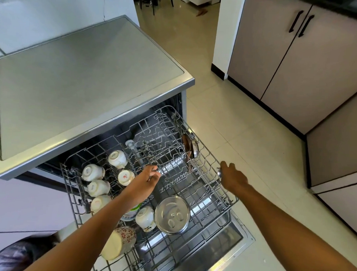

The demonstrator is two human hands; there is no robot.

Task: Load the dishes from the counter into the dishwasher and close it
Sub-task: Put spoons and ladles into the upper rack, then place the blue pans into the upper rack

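Dishwasher (94, 80) open beneath a steel top, upper rack (192, 177) pulled out toward the near side over the lowered door (226, 246). White cups (117, 158) upside down along the rack's left side, a steel bowl (172, 215) near its middle. Left hand (146, 182) over the rack centre, fingers loosely curled with something small and dark at the fingertips; right hand (232, 176) at the rack's right rim, curled around a small shiny object, grip unclear.
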